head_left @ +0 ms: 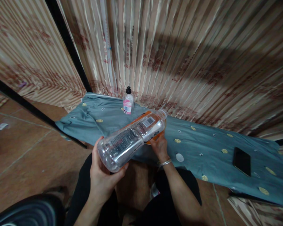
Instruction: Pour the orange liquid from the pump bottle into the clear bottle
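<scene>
Head view: clear plastic bottle (132, 138) held on its side above the lap, base toward the camera, neck toward the teal cloth (202, 147). Left hand (101, 179) wrapped around the base, bearing the weight from below. Right hand (159, 146) closed under the orange-labelled shoulder, steadying the far end, silver bangle (165, 162) at the wrist. Farther back on the cloth, small pump bottle (128, 102) upright; dark phone (241, 161) flat, well apart on the right.
</scene>
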The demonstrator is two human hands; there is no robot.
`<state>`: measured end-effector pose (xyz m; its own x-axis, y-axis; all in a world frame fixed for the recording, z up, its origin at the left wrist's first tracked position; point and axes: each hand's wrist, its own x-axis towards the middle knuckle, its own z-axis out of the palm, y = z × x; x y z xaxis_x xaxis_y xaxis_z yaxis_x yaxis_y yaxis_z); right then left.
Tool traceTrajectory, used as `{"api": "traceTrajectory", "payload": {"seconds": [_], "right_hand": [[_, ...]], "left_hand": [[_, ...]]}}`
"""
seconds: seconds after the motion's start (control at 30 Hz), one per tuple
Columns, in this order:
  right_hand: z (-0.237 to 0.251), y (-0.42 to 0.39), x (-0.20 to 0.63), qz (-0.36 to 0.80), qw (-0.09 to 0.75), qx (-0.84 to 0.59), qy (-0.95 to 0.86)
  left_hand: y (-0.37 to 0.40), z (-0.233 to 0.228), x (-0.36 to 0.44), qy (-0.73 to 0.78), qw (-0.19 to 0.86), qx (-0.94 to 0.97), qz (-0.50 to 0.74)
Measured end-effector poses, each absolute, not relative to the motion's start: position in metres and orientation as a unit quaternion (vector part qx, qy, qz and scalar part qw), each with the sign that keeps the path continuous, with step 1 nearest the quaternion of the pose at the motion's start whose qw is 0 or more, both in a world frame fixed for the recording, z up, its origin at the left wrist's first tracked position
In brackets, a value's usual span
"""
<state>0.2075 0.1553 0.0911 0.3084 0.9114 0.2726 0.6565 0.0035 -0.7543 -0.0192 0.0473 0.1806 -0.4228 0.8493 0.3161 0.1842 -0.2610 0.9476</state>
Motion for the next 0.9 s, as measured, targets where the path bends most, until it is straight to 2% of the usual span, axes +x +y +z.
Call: {"api": "traceTrajectory", "payload": {"seconds": [0.47, 0.9], "right_hand": [[0.09, 0.155, 0.205, 0.144, 0.428, -0.69, -0.566], [0.09, 0.156, 0.207, 0.157, 0.424, -0.694, -0.561]], "left_hand": [[0.048, 0.181, -0.02, 0.532, 0.251, 0.49, 0.643], [0.044, 0.196, -0.014, 0.564, 0.296, 0.448, 0.628]]}}
